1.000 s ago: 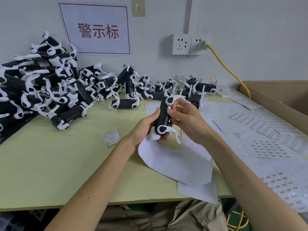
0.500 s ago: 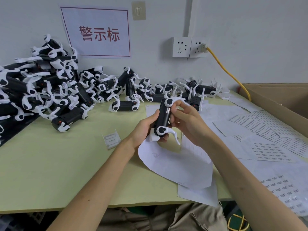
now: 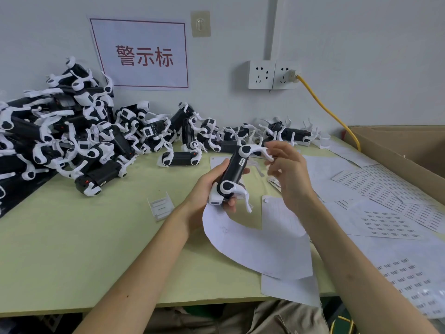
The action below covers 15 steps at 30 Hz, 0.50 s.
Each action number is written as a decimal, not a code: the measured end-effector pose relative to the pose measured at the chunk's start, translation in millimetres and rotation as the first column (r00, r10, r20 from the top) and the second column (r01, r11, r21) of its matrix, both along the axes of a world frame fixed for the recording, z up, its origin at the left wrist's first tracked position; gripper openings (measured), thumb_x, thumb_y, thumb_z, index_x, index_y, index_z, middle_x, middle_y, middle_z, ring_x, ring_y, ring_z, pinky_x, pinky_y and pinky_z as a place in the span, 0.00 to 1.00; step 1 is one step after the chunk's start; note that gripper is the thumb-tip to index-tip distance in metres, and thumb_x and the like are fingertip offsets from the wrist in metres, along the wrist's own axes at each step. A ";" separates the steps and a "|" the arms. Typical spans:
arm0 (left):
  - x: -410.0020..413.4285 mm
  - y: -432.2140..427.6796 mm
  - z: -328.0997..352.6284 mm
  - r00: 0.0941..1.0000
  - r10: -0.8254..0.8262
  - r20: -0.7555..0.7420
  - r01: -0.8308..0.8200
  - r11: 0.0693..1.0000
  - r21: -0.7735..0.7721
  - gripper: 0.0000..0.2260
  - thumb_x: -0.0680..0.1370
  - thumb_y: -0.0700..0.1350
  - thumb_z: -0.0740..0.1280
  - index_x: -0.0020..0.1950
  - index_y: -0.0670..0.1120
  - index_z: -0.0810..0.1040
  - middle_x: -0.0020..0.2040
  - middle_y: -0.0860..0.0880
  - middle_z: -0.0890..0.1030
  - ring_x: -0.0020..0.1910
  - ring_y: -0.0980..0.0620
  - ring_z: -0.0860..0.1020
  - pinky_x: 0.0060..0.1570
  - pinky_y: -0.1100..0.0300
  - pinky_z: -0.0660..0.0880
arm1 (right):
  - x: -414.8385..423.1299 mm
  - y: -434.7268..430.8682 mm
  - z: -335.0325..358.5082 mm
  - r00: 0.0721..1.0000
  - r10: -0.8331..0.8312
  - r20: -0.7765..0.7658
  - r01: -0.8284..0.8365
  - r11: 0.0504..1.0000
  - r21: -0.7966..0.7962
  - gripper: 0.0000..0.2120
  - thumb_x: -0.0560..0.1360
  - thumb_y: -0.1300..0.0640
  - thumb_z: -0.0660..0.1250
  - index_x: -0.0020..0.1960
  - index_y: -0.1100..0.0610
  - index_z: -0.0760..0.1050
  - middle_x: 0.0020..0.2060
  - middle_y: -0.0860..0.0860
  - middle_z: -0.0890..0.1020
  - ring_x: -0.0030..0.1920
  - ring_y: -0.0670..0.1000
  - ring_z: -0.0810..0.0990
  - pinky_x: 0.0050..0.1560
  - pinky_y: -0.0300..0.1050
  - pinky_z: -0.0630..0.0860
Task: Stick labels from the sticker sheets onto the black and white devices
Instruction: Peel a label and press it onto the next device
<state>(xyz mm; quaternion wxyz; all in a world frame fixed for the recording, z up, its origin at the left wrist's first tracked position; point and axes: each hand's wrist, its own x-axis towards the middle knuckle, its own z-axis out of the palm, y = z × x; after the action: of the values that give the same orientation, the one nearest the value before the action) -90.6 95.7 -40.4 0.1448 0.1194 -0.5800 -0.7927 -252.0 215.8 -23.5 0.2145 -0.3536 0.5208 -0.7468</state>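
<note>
My left hand (image 3: 212, 186) grips a black and white device (image 3: 232, 175) by its lower end and holds it tilted above the table. A small white label (image 3: 241, 162) sits on the device's black body near the top. My right hand (image 3: 287, 174) hovers just right of the device with relaxed fingers; its fingertips are close to the upper white leg, and nothing shows between them. Sticker sheets (image 3: 390, 222) with rows of small labels lie to the right.
A large pile of black and white devices (image 3: 79, 138) fills the left and back of the green table (image 3: 72, 237). Blank backing papers (image 3: 262, 242) lie under my hands. A small white plastic clip (image 3: 160, 208) lies left. A cardboard box (image 3: 409, 150) stands at right; a yellow cable (image 3: 330, 112) hangs from the wall socket.
My right hand has lifted off the device's body and moved a little to the right, uncovering the label stuck there. My left hand still holds the device.
</note>
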 end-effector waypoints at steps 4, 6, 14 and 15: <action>-0.1 -2.1 6.5 0.987 -0.151 0.049 0.148 0.987 0.053 0.27 0.77 0.63 0.59 0.59 0.45 0.85 0.39 0.43 0.83 0.23 0.50 0.71 0.26 0.64 0.69 | -0.3 0.2 1.8 0.964 0.210 -0.163 -0.201 0.977 0.071 0.31 0.64 0.67 0.63 0.65 0.48 0.79 0.62 0.47 0.82 0.66 0.49 0.76 0.61 0.49 0.73; 0.2 -2.2 9.6 0.972 -0.199 0.123 0.192 0.979 0.061 0.28 0.76 0.64 0.57 0.55 0.42 0.82 0.38 0.43 0.84 0.22 0.50 0.72 0.27 0.65 0.69 | 3.2 -1.1 0.5 0.928 0.343 -0.148 -0.335 0.939 0.079 0.29 0.68 0.67 0.64 0.66 0.49 0.79 0.59 0.54 0.82 0.61 0.52 0.79 0.58 0.51 0.76; -0.5 -1.0 6.5 0.999 0.036 0.005 -0.036 0.968 0.248 0.36 0.84 0.62 0.50 0.29 0.43 0.82 0.31 0.38 0.76 0.27 0.45 0.77 0.32 0.55 0.81 | -5.6 0.8 0.0 0.962 0.264 -0.069 -0.252 0.956 0.149 0.14 0.68 0.62 0.70 0.52 0.52 0.82 0.47 0.52 0.82 0.45 0.52 0.81 0.47 0.49 0.75; -0.6 -1.4 7.5 0.996 0.085 -0.006 -0.080 0.958 0.276 0.34 0.85 0.61 0.51 0.33 0.42 0.82 0.37 0.35 0.78 0.28 0.45 0.76 0.30 0.56 0.81 | -7.7 1.4 0.5 0.972 0.227 -0.053 -0.217 0.964 0.156 0.15 0.68 0.61 0.71 0.54 0.55 0.81 0.46 0.52 0.82 0.44 0.52 0.81 0.45 0.46 0.76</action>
<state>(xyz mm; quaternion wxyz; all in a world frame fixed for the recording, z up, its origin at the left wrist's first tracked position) -91.2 94.3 -32.8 0.1649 0.1554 -0.4573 -0.8600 -259.7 217.2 -23.0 0.3042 -0.4188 0.5394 -0.6641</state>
